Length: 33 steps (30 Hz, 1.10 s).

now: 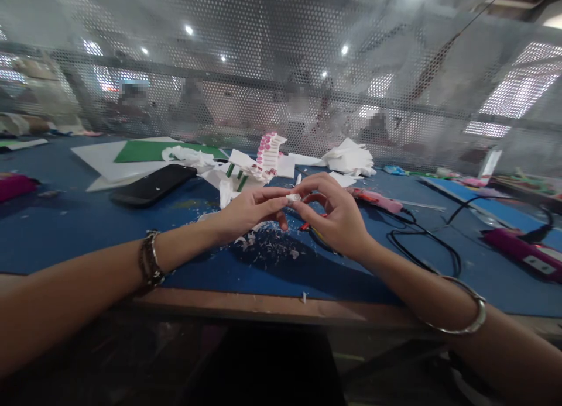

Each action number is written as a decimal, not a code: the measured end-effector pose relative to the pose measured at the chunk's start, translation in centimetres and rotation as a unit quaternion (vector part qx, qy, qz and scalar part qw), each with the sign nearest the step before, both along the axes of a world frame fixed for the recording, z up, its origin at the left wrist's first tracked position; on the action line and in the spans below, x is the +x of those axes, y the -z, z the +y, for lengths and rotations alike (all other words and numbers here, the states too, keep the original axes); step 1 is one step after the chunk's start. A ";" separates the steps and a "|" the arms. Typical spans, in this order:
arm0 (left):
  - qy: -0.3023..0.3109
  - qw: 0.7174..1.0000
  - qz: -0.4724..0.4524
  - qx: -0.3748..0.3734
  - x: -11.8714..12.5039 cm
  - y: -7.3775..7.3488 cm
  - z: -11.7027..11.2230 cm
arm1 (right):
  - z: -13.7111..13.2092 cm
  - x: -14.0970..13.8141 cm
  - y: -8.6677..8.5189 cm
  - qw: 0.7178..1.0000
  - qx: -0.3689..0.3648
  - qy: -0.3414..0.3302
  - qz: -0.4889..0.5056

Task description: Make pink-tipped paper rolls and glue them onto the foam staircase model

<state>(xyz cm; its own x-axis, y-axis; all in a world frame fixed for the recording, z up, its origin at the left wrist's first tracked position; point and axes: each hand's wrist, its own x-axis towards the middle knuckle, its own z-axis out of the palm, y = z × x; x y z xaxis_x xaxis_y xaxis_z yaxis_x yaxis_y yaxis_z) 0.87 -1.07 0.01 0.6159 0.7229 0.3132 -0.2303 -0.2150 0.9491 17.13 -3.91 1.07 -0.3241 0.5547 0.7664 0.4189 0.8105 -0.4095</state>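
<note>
My left hand [250, 213] and my right hand [336, 213] meet above the blue table [79, 224]. Both pinch a small white piece [293, 198] between thumb and fingertips. The right hand's fingers curl round red-handled scissors [314, 210], partly hidden behind the palm. Below the hands lies a scatter of white scraps [267, 242]. A dark bracelet circles my left wrist and a silver bangle my right.
A black phone [151, 183] lies at the left. White and green sheets [144, 151], crumpled white paper [351, 157] and a pink-dotted white model [267, 157] sit behind. A pink glue gun [380, 201] with black cable [425, 248] lies at right. Perforated screen behind.
</note>
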 end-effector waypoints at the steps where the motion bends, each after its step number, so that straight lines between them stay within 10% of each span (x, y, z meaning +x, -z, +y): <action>1: -0.005 1.000 0.003 0.005 0.0 0.0 0.1 | 0.0 0.0 0.0 1.000 0.001 0.001 -0.003; 19: -0.116 0.987 0.059 0.093 0.2 -0.2 -0.3 | 0.0 0.2 -0.3 0.964 0.176 0.077 -0.184; 27: -0.102 0.980 0.073 0.154 0.0 -0.3 -0.8 | 0.0 0.1 0.3 1.000 -0.014 -0.005 -0.014; 33: -0.179 0.924 0.121 0.316 -0.3 0.0 -0.6 | -0.1 0.2 0.2 0.999 -0.044 -0.023 0.010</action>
<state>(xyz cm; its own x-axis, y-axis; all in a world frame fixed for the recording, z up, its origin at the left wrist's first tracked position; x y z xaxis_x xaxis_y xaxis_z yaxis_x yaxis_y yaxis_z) 0.58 -1.65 0.05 0.4806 0.6134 0.6267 0.1663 -0.7654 0.6217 17.33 -4.01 0.92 -0.3353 0.6058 0.7215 0.3732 0.7886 -0.4887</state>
